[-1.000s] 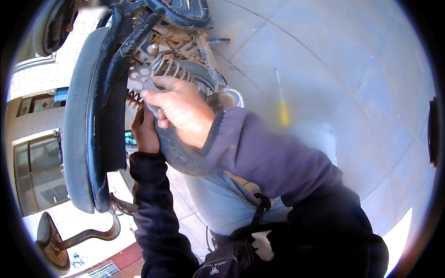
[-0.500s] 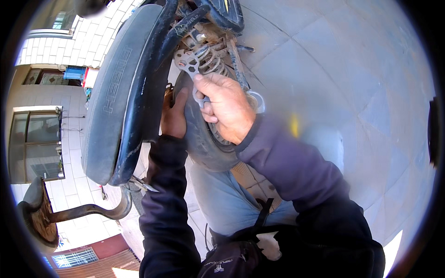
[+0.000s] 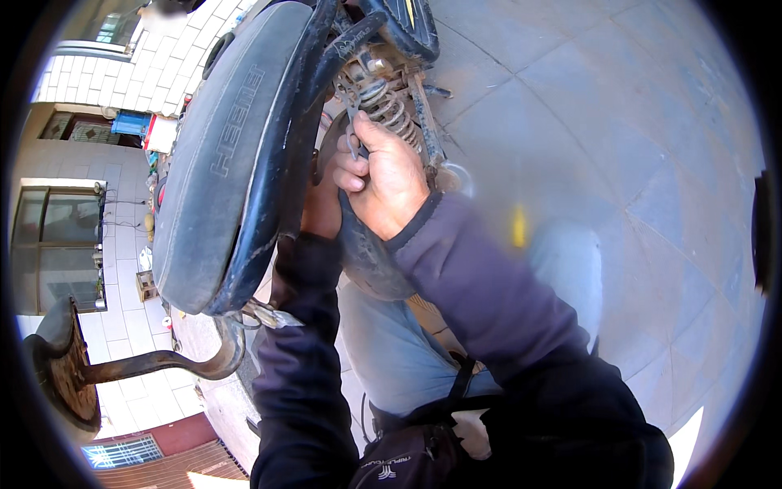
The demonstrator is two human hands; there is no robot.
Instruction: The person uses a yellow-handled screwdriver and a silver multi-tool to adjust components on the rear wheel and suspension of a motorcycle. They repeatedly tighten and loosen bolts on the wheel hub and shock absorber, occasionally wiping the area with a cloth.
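Observation:
My right hand (image 3: pixel 384 175) is closed around a flat metal multi-hole wrench (image 3: pixel 352 104), which is now turned nearly edge-on. The wrench's upper end is beside the dusty coil spring (image 3: pixel 391 112) of a motorcycle's rear shock absorber. My left hand (image 3: pixel 322 210) reaches in between the black seat (image 3: pixel 216 175) and the rear tyre (image 3: pixel 371 257), just left of my right hand. The fingers of that left hand are hidden behind the right hand and the seat edge.
A curved metal bar with a worn pad (image 3: pixel 155 365) juts out at the lower left. Wires with light ends (image 3: pixel 273 316) hang below the seat's near end. Grey paving (image 3: pixel 554 106) spreads to the right. A tiled wall with windows (image 3: pixel 61 236) stands at left.
The wrench has turned from showing its flat, holed face to nearly edge-on. My right hand has shifted slightly left, closer to my left hand. The motorcycle appears slightly farther right in view.

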